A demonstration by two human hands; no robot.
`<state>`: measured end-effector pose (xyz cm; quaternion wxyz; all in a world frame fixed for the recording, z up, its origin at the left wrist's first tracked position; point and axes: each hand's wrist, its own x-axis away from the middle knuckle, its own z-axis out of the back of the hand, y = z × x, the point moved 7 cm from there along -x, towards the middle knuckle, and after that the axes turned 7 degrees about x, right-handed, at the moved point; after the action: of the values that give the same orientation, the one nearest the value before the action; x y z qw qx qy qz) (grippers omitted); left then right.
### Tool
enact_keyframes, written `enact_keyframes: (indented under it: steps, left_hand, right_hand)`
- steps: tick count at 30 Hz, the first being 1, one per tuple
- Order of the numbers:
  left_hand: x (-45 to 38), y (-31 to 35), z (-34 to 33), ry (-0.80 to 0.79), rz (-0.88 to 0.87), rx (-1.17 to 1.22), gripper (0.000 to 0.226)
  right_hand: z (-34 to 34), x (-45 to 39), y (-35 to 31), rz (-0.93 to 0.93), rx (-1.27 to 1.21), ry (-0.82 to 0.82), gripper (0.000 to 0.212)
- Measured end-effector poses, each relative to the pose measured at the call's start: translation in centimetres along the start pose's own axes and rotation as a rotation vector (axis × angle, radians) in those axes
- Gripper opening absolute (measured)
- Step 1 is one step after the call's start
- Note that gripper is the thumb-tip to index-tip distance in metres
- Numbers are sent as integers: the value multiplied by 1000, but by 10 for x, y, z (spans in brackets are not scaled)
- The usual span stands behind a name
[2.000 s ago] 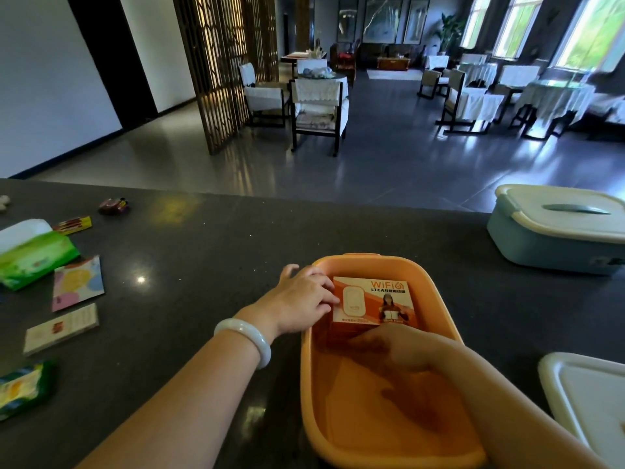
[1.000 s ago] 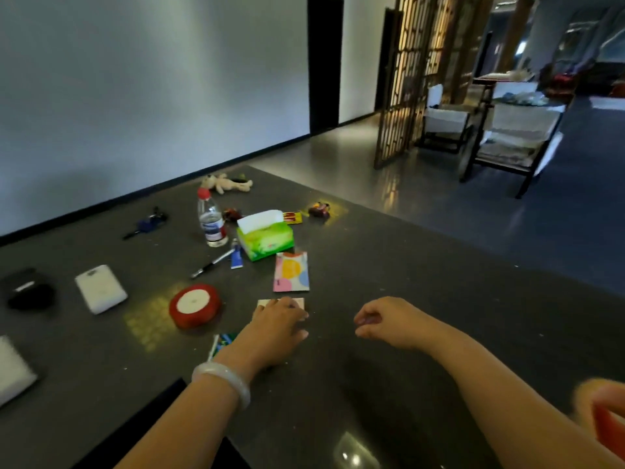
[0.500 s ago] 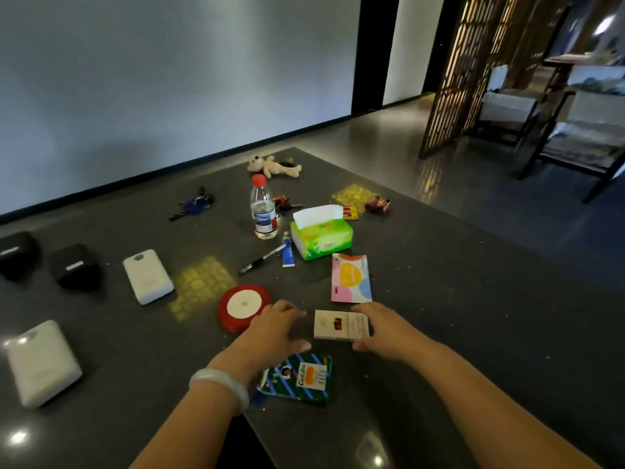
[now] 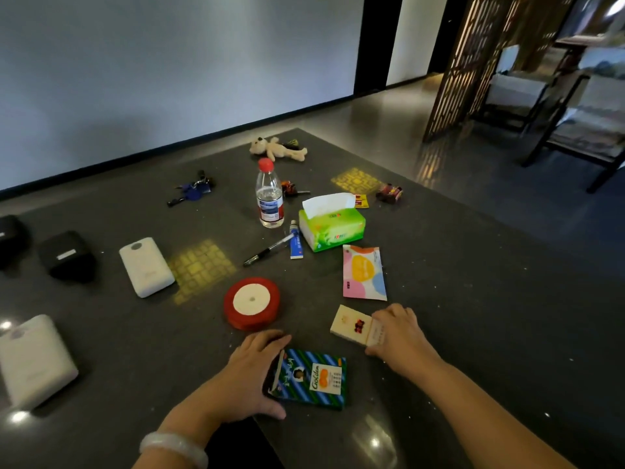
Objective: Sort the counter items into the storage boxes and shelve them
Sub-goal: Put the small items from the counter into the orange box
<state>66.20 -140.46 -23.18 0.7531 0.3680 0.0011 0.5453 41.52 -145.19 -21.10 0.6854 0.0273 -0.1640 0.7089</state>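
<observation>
A: Head view, the only one we have. Both hands are down on the dark surface [image 4: 473, 299] now, and each has its own box. Half a second back the two of them flanked the cream box together.

B: So they've split?

A: Yes. The left hand [image 4: 248, 374] has dropped nearer and curls its fingers over the left end of the green striped box [image 4: 313, 379], thumb underneath at the near edge; that end looks tipped up off the surface. The right hand [image 4: 400, 335] pinches the right end of the cream box [image 4: 350, 324], fingers bent over its far edge.

B: And a second ago?

A: Neither box was held; the right hand was empty and loosely curled above the surface.

B: What does that mean for the sorting?

A: My read: two pickups at once, both boxes headed for a storage box. None is in view here, though, so a turn to the right seems likely.

B: Plenty left?

A: Lots. Red ribbon spool [image 4: 252, 303] just beyond the left hand, pastel packet [image 4: 364, 273] beyond the cream box, tissue pack [image 4: 331, 226], water bottle [image 4: 269, 196], pen [image 4: 267, 254], plush bear [image 4: 277, 148], keys [image 4: 192, 191], white power banks [image 4: 146, 265] at left. The task is early.
</observation>
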Motion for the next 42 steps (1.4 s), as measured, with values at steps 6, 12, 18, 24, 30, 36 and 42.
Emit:
enact_keyframes:
  steps: [6,12,18,24,30,36,42]
  left_hand:
    - [5,14,2,186,-50,100,91]
    - [4,46,-1,213,-64,227,90]
    - [-9,147,-23,219,-158,306,85]
    - [-3,275,-76,133,-338,302,86]
    - [18,388,-143,54,-489,215,86]
    - [45,469,-195,104,-724,64,96]
    - [51,499,-216,237,-771,-40,91]
  right_hand:
    - [3,19,16,-85,-94,15,71]
    - [44,66,52,-165,-240,142,69]
    - [101,155,131,-313,-266,338,65]
    - [130,267,220,-537,-267,478,58]
    - [122,393,296,-822,-150,598,62]
    - [93,477,331,-1039,-254,611,67]
    - [61,478,341,-1071,-376,539,69]
